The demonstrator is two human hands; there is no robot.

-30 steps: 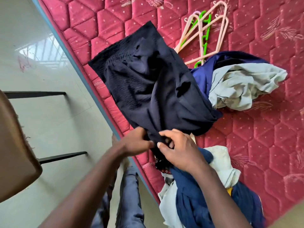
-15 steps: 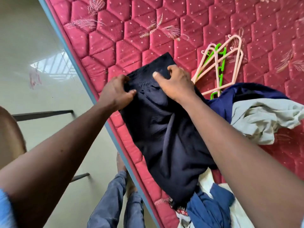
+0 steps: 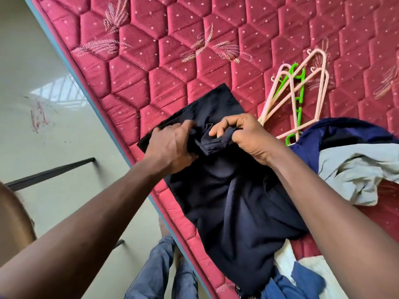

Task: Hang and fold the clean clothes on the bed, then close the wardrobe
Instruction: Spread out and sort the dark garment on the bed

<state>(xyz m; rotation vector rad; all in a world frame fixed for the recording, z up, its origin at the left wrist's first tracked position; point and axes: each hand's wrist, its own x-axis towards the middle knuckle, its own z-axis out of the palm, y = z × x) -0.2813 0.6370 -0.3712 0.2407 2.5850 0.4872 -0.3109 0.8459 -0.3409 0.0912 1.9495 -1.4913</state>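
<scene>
At the far left a tiled floor (image 3: 64, 158) runs beside the red quilted mattress (image 3: 172, 50), and the person's jeans (image 3: 159, 270) stand close against the mattress edge.

The left hand (image 3: 170, 147) is no longer spread at the top corner of the navy garment (image 3: 226, 201), where it was half a second ago. It has drawn inward, and its fingers now curl into the cloth just below the top edge. The garment itself lies on the near edge of the mattress. Its top hem points up the bed, and its lower end trails onto the white and blue clothes (image 3: 287, 260) at the bottom of the view.

The right hand (image 3: 248, 141) has pulled back in the same way. Its thumb and fingers pinch a raised bunch of the navy cloth, which stands up between the two hands. Half a second ago that part lay smooth.

This reads as a correction within the fold. The hands seem to be pulling a crease or an inner layer straight, so this garment is laid out but not yet folded.

Just beyond the right hand lie pink hangers (image 3: 319, 83) and a green hanger (image 3: 300, 98), all bare. Further right, a blue garment (image 3: 345, 130) and a grey garment (image 3: 356, 171) lie crumpled together, so most of the task is still ahead.
</scene>
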